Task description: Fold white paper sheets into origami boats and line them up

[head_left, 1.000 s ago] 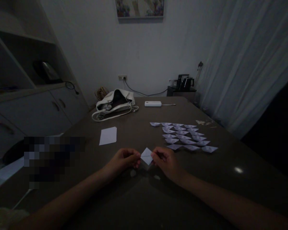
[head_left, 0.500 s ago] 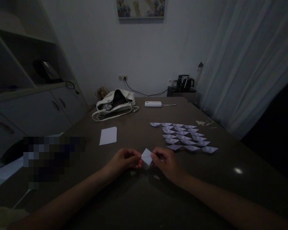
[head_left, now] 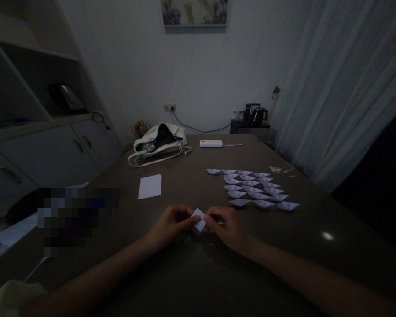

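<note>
A small white folded paper (head_left: 199,223), diamond-shaped, is held just above the table between both hands. My left hand (head_left: 175,223) pinches its left side, the thumb lying over the front. From the right, my right hand (head_left: 226,226) grips the opposite side between thumb and fingers. Parts of the paper are covered by the thumbs. Several folded paper boats (head_left: 252,190) sit in rows on the table beyond my right hand. A stack of white paper sheets (head_left: 150,186) lies beyond my left hand.
On the dark table (head_left: 198,273), a white bag (head_left: 161,143) stands at the far left and a white power strip (head_left: 211,144) at the far end. Paper scraps (head_left: 277,169) lie near the right edge. A black kettle (head_left: 259,116) stands behind the table.
Both thumbs have moved inward over the folded paper and now almost meet at its middle. The paper has shifted slightly left and down.
</note>
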`<control>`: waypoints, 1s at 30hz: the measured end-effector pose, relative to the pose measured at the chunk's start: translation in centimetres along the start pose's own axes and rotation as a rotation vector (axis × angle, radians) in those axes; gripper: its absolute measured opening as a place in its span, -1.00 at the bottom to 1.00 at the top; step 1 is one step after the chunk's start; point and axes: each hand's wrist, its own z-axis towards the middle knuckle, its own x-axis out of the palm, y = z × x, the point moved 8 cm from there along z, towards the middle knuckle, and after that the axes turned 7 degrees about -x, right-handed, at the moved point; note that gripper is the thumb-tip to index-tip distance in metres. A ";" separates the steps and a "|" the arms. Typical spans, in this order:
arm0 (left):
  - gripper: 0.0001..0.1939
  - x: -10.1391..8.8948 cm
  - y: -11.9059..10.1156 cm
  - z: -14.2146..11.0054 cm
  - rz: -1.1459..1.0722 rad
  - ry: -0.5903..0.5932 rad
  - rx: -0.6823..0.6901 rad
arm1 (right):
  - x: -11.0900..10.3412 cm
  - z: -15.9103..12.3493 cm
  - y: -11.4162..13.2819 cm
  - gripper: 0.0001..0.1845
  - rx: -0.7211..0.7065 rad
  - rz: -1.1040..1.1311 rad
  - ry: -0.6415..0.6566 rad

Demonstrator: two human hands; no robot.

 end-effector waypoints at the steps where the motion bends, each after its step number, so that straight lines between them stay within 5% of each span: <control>1: -0.75 -0.1 0.0 -0.1 -0.004 -0.010 -0.009 | 0.1 0.0 0.0 -0.69 0.003 0.003 0.009; 21: -0.68 -0.2 0.3 0.1 0.016 -0.020 -0.011 | 0.4 0.3 -0.9 -0.68 0.078 0.179 -0.001; 30: -0.66 -0.9 -1.0 -0.4 -0.077 -0.088 0.162 | -0.1 0.4 -2.0 -0.68 0.116 0.204 -0.061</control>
